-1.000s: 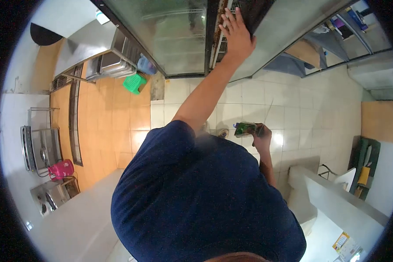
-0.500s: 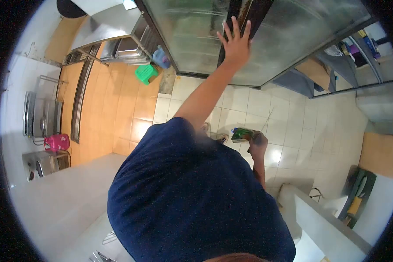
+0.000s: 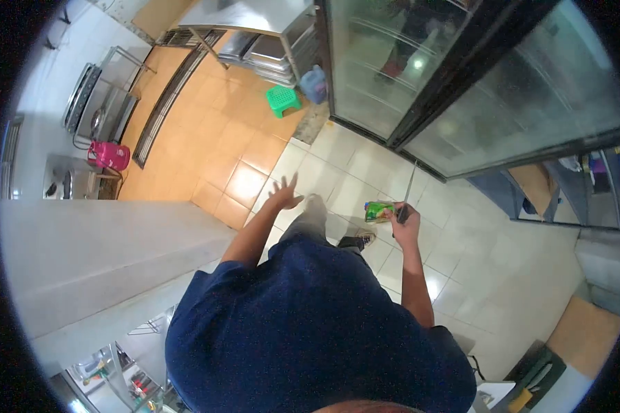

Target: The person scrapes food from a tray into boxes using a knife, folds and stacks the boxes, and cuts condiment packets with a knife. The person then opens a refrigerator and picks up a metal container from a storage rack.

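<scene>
My left hand (image 3: 286,194) is in the air above the tiled floor, fingers spread and holding nothing. In my right hand (image 3: 409,224) are two things. One is a knife (image 3: 410,182) with a dark handle and a long thin blade pointing away from me, toward the glass doors. The other is a small green packet (image 3: 379,211) with a blue corner, pinched at its right side. What the packet contains is hidden.
A tall dark-framed cabinet with glass doors (image 3: 517,103) stands ahead on the right. Beyond my left hand are a green stool (image 3: 282,100), a blue jug (image 3: 314,84) and a steel table (image 3: 241,15). A pink gas cylinder (image 3: 110,155) sits far left, past a white partition (image 3: 110,241).
My left hand has come off the cabinet door frame and dropped back to the left. My body has turned left and stepped on, with the knife and packet still in my right hand.
</scene>
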The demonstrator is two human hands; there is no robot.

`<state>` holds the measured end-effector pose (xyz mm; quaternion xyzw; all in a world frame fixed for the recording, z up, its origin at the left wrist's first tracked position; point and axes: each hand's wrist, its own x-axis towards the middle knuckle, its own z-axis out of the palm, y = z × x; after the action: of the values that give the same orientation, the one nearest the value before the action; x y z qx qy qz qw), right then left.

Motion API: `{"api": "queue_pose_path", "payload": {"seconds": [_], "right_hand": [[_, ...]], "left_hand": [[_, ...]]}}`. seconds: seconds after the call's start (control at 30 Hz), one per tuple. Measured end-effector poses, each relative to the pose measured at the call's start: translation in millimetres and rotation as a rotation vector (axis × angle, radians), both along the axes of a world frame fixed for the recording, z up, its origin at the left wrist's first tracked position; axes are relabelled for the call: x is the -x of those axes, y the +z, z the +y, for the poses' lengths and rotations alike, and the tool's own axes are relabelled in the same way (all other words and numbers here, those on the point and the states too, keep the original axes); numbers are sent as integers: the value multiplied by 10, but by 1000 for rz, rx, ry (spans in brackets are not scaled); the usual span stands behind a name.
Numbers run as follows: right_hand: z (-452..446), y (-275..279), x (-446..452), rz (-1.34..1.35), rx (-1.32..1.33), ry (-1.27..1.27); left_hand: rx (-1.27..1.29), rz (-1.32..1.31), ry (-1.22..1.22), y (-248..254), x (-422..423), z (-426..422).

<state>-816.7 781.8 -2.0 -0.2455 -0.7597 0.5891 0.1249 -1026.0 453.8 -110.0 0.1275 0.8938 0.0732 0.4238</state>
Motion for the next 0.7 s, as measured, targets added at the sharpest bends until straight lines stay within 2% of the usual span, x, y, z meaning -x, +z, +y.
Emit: {"api": "queue_pose_path", "payload": {"seconds": [0.07,0.13,0.23,0.27,0.37,0.47,0.5,0.6,0.7], "right_hand": [[-122,-13,272,-15,-9,27],[-298,85,590,-41,-73,78],[-615,-29,1168,-28,-84,81],[-759,-127,1344,-22,-29,88],[-1188,-80,1936,12,110,81],[-1540,-42,2462,-13,-56,120],[-1690,46,2613,41,34,132],[-2022,6,3051,87,21,144],[-2238,15,3455,88,30,182]], "left_hand": [[1,-66,60,-257,24,-533],[-22,-35,64,-743,75,-1039],[-118,-195,189,-608,249,-1370],[-65,-235,185,-513,356,-1441],[-181,-79,113,-758,612,-1917],[-283,-80,273,-433,946,-2165],[-282,-38,308,-379,1051,-2236],[-328,-65,385,-249,1433,-2409],[-470,46,387,-203,1750,-2464]]}}
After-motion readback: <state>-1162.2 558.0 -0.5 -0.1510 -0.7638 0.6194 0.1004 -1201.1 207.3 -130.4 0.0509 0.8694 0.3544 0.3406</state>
